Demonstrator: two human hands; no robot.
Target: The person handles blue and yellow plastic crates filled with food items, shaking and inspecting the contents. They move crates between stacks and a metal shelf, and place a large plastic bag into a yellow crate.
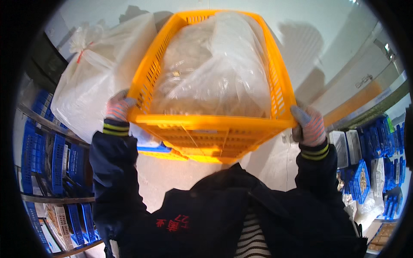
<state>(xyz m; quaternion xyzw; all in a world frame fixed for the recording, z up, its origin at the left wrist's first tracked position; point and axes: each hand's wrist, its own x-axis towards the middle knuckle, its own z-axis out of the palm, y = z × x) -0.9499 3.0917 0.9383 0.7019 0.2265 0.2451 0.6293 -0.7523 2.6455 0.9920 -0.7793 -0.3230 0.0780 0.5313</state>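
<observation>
A yellow-orange plastic crate (200, 122) with slotted sides is held up in front of me. Inside it lies a clear plastic bag (222, 74); its contents look pale brown and cannot be made out. My left hand (118, 105), in a striped knit glove, grips the crate's near left corner. Gloved alike, my right hand (309, 125) is closed on the near right corner, its thumb on the rim. Below the raised crate more yellow crates (174, 155) show in part, with a blue edge among them.
A large tied translucent bag (96, 80) stands left of the crate. Shelves (58, 199) with blue baskets line the left side. Blue and white baskets (359, 182) are stacked at the right, near a clear bag (369, 209). A pale wall (303, 19) is beyond the crate.
</observation>
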